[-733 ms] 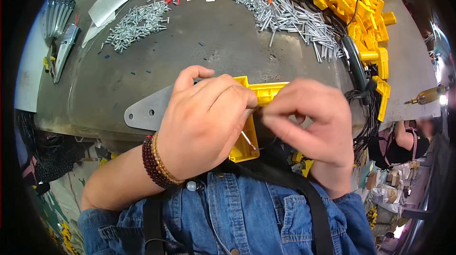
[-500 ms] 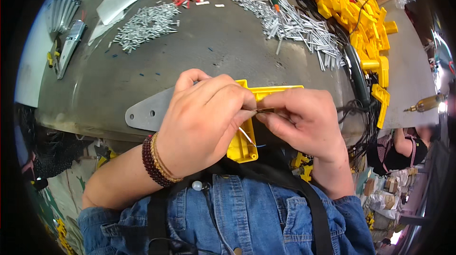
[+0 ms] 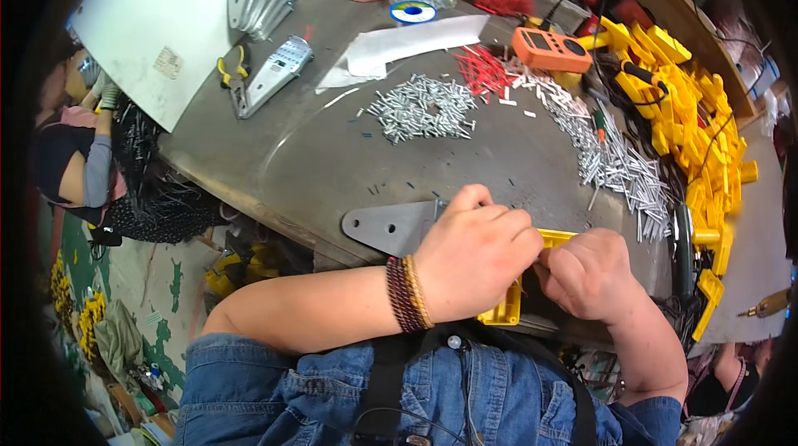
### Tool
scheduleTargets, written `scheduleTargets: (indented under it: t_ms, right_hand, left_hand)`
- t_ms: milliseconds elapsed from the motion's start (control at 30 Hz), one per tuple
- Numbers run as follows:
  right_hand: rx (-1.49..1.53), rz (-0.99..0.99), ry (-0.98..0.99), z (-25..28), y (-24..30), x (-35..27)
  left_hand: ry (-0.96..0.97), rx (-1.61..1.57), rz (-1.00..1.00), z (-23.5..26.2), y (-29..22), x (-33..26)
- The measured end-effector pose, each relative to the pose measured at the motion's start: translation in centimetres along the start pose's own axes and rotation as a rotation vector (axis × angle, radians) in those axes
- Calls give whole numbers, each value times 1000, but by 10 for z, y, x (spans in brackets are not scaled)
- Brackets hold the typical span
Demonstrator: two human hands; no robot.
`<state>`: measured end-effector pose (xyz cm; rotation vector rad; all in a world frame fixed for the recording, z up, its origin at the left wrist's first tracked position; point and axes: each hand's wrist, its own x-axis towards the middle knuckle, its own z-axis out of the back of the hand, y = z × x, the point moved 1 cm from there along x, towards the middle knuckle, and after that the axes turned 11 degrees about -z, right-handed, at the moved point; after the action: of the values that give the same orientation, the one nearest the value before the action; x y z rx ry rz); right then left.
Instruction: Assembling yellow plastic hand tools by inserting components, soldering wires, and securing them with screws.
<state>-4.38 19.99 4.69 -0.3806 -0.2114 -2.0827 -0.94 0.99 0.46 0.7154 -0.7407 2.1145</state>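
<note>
Bent fingers of my left hand (image 3: pixel 482 251) meet those of my right hand (image 3: pixel 586 275) over a yellow plastic housing (image 3: pixel 504 306). Both hands are closed in a pinch, fingertips nearly touching. Whatever lies between them is hidden now; half a second ago a thin strand showed there. A grey tapered metal plate (image 3: pixel 386 228) with holes sticks out to the left from under my left hand, at the table's near edge. The hands cover most of the housing.
Silver screws (image 3: pixel 420 109), red pieces (image 3: pixel 482 70) and long metal pins (image 3: pixel 628 184) lie in heaps. Yellow housings (image 3: pixel 706 147) pile up at right beside a dark tool handle (image 3: pixel 683 251). Pliers (image 3: pixel 236 76), a solder spool (image 3: pixel 413 12) and an orange multimeter (image 3: pixel 551 49) lie farther back.
The view has swung left, so the table and hands appear farther right and lower. My hands stay together over the housing; the strand and the white and blue wire no longer show.
</note>
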Motion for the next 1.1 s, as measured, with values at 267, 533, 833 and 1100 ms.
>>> scheduleTargets:
  t_ms: [267,533,833,1100]
  right_hand:
    - [65,-397,-241,33,-104,-27]
    - [339,-716,-259,13,-275,22]
    - [690,-516,-868,45,-173,32]
    - [1592,-892,-615,6,-85,-3]
  left_hand:
    - [169,123,86,111,34,-43]
    - [515,290,153,171,45,-114]
    - [44,22,285,148,17,-58]
    - [182,-113,-19,49,5,15]
